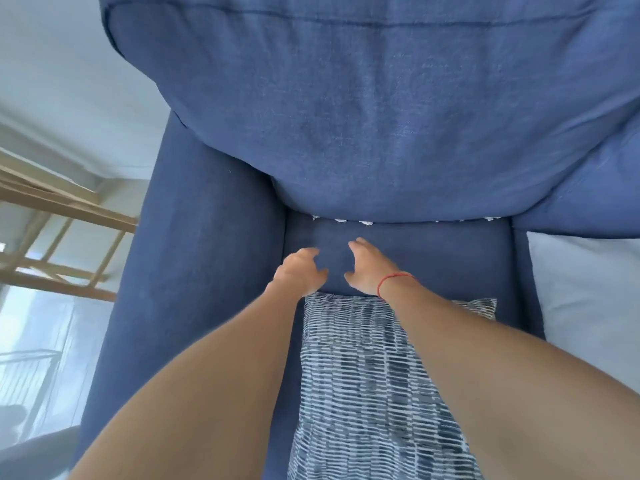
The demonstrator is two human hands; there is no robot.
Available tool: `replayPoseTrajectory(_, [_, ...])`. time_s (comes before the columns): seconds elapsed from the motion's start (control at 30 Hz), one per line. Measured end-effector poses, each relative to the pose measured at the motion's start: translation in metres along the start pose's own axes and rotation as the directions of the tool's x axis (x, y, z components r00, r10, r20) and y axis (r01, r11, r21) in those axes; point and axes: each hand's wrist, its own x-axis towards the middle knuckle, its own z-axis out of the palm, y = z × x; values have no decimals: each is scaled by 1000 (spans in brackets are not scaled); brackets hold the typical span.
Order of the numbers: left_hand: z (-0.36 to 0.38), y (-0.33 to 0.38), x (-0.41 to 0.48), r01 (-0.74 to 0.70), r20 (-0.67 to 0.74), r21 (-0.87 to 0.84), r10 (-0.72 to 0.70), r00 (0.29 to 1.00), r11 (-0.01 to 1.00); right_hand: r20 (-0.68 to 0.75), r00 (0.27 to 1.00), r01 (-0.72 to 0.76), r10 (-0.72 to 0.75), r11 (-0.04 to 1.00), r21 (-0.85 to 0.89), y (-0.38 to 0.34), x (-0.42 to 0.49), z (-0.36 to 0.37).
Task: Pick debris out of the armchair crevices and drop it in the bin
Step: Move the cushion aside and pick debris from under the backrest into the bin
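Note:
A blue armchair (pixel 214 258) fills the view, its back cushion (pixel 381 116) bulging over the seat (pixel 450 258). Several small white scraps of debris (pixel 339 220) poke out along the crevice where the back cushion meets the seat. My left hand (pixel 301 270) and my right hand (pixel 365 266), which has a red thread at the wrist, hover side by side over the seat just in front of that crevice. Both have fingers spread and curled and hold nothing. No bin is in view.
A blue-and-white patterned pillow (pixel 367 382) lies on the front of the seat under my forearms. A white cushion or sheet (pixel 588 306) sits beyond the right armrest. A wooden rack (pixel 59 244) stands to the left of the chair.

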Motion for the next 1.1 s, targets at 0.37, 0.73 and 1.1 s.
replayPoseTrajectory(0.37, [15, -29, 119, -227, -73, 47, 230, 970, 973, -70, 997, -7, 9, 999, 35, -8, 92, 42])
replayPoseTrajectory(0.73, [5, -5, 168, -245, 87, 279, 230, 969, 929, -29, 994, -107, 107, 994, 10, -6, 146, 28])
replayPoseTrajectory(1.1, [-5, -5, 176, -210, 68, 347, 199, 978, 914, -34, 995, -100, 96, 989, -113, -4, 153, 25])
